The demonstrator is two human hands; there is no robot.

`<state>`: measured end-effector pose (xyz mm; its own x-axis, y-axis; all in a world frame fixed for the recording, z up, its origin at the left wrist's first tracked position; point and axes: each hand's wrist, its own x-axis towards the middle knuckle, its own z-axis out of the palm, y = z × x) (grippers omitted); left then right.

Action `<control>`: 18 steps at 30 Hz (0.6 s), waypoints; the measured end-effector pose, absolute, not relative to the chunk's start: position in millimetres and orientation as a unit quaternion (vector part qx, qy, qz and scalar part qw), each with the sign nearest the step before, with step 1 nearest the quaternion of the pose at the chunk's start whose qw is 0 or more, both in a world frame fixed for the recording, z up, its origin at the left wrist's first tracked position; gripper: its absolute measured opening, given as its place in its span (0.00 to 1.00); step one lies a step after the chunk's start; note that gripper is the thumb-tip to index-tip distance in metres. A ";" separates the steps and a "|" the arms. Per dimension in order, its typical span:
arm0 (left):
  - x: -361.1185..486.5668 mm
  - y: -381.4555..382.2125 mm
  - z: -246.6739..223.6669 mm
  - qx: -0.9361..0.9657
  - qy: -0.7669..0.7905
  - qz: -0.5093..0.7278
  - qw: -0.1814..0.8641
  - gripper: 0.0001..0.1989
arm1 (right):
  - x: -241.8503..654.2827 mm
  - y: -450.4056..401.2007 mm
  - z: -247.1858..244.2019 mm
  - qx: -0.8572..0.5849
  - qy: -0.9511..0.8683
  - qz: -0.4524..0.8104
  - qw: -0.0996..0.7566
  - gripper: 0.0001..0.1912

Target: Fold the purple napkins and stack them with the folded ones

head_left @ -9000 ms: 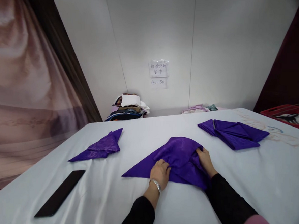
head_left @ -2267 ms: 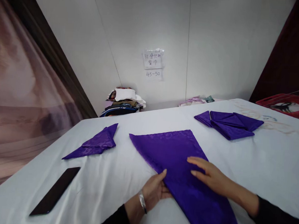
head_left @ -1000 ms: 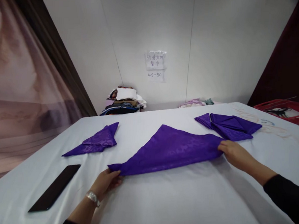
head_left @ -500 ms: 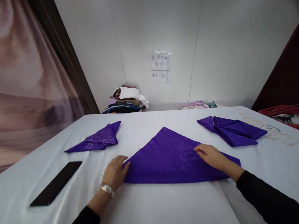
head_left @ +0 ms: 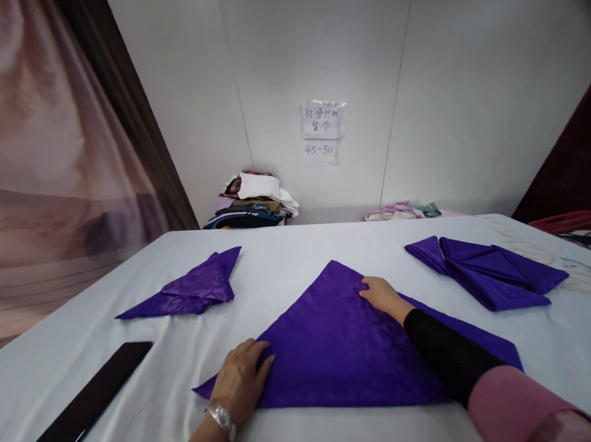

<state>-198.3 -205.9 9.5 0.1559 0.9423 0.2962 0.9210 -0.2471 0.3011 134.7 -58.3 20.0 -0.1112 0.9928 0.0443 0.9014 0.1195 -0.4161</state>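
A purple napkin (head_left: 337, 357) lies folded into a broad triangle in front of me, its peak pointing away. My left hand (head_left: 242, 371) rests over its left part, thumb apart from the fingers, and the pointed left corner sticks out past the wrist. At the napkin's upper right edge, just below the peak, my right hand (head_left: 381, 296) has its thumb and fingers closed on the cloth. My right forearm covers part of the right side. To the left lies a smaller folded purple napkin (head_left: 199, 285); another folded purple napkin (head_left: 493, 270) lies at the back right.
A dark flat slab (head_left: 97, 392) lies at the front left of the white-covered table (head_left: 294, 244). Behind the table are a pile of folded clothes (head_left: 256, 202) and more cloth (head_left: 396, 212). A red basket (head_left: 576, 221) stands at the far right; a curtain (head_left: 39, 152) hangs left.
My right hand has moved left and away along the napkin's upper edge, closer to its peak. The left hand now lies further in from the left corner. The view has shifted slightly.
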 end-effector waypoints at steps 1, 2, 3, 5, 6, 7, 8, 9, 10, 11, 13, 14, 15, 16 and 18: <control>-197.8 -206.4 9.8 0.761 0.610 0.217 0.030 0.11 | 134.7 -58.1 18.9 -0.645 -0.730 0.152 0.167 0.08; -197.3 -207.1 10.4 0.763 0.607 0.219 0.035 0.10 | 134.8 -58.3 18.6 -0.640 -0.730 0.159 0.176 0.07; -197.0 -207.8 11.3 0.763 0.605 0.222 0.040 0.10 | 135.0 -58.5 19.2 -0.635 -0.731 0.164 0.187 0.06; -197.2 -209.3 13.7 0.758 0.607 0.233 0.047 0.10 | 134.8 -57.6 22.9 -0.625 -0.733 0.169 0.209 0.07; -197.8 -209.9 14.9 0.753 0.611 0.239 0.050 0.10 | 134.1 -55.8 25.6 -0.620 -0.734 0.169 0.219 0.08; -198.8 -210.3 16.1 0.746 0.617 0.246 0.053 0.10 | 132.9 -52.5 28.5 -0.617 -0.735 0.168 0.227 0.09; -200.2 -210.5 17.1 0.737 0.625 0.252 0.057 0.11 | 131.2 -47.7 31.2 -0.615 -0.735 0.166 0.233 0.10; -202.1 -210.5 17.9 0.727 0.635 0.256 0.060 0.11 | 128.9 -41.5 33.5 -0.615 -0.734 0.165 0.236 0.11; -204.4 -210.3 18.4 0.715 0.646 0.260 0.061 0.12 | 125.9 -34.1 34.9 -0.615 -0.734 0.162 0.238 0.11; -207.1 -210.0 18.6 0.703 0.658 0.262 0.060 0.12 | 122.6 -25.8 35.5 -0.617 -0.733 0.160 0.238 0.11; -213.4 -209.2 18.5 0.681 0.682 0.262 0.057 0.12 | 114.9 -8.4 33.8 -0.623 -0.731 0.153 0.233 0.10; -216.7 -208.8 18.3 0.671 0.692 0.261 0.056 0.13 | 111.0 -0.4 31.8 -0.627 -0.730 0.150 0.228 0.10; -219.9 -208.4 18.0 0.663 0.700 0.259 0.056 0.13 | 107.3 6.8 29.3 -0.632 -0.728 0.146 0.223 0.09; -222.9 -208.0 17.6 0.656 0.707 0.256 0.059 0.13 | 103.9 12.9 26.5 -0.638 -0.725 0.143 0.216 0.09; -227.6 -207.4 16.8 0.643 0.722 0.247 0.069 0.14 | 98.2 21.0 20.9 -0.648 -0.722 0.136 0.202 0.08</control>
<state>-227.6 -207.4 16.8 -0.1640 0.9621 0.2180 0.8943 0.0517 0.4446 98.2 21.0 20.9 -0.0783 0.9903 0.1145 0.8803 0.1226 -0.4583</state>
